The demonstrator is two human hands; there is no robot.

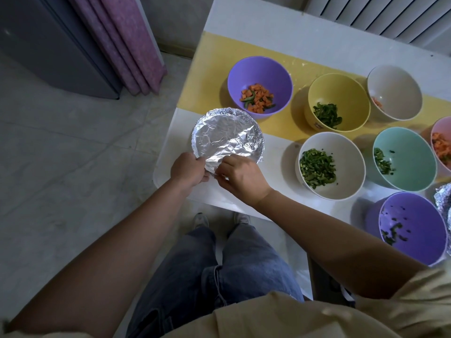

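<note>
Dim foreground, brighter table, wide-angle distortion

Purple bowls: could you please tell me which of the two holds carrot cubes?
The far purple bowl, just behind the foil-covered dish; it holds orange cubes with green strips, while the near purple bowl has only green scraps.

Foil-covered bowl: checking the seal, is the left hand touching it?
Touching: the head view shows the left hand curled over the near rim of the foil-covered bowl.

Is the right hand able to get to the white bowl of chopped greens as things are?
Probably yes. That white bowl stands just right of the right hand, with only bare table between them. The hand pinches the foil-covered bowl, so it must let go first.
</note>
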